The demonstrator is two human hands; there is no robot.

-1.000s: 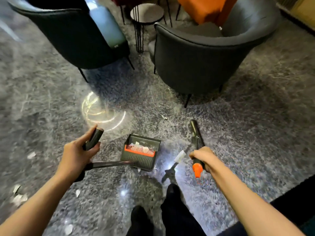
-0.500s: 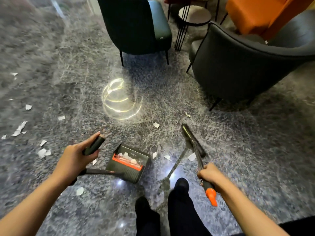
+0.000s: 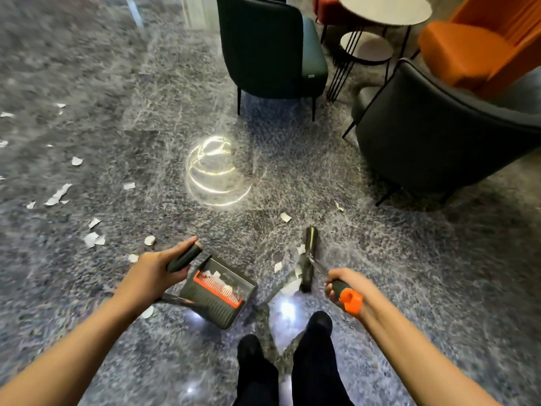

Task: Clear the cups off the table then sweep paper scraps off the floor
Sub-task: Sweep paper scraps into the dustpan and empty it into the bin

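Observation:
My left hand point(image 3: 152, 272) grips the dark handle of a long-handled dustpan point(image 3: 218, 294), which sits on the grey speckled floor with white scraps and an orange comb inside. My right hand point(image 3: 341, 284) is closed on the orange-tipped handle of a broom; its dark head point(image 3: 308, 259) rests on the floor just right of the pan. White paper scraps point(image 3: 278, 266) lie between pan and broom head. More paper scraps point(image 3: 93, 238) are scattered across the floor to the left.
A dark green chair point(image 3: 269, 48) stands ahead. A black armchair point(image 3: 439, 133) is at the right, an orange chair point(image 3: 480, 45) behind it. Round side tables point(image 3: 383, 10) stand at the top. My black shoes point(image 3: 319, 323) are below the pan.
My view has swung left, bringing the scattered scraps on the left into sight. The broom head has drawn closer to the dustpan, and the pan has turned slightly.

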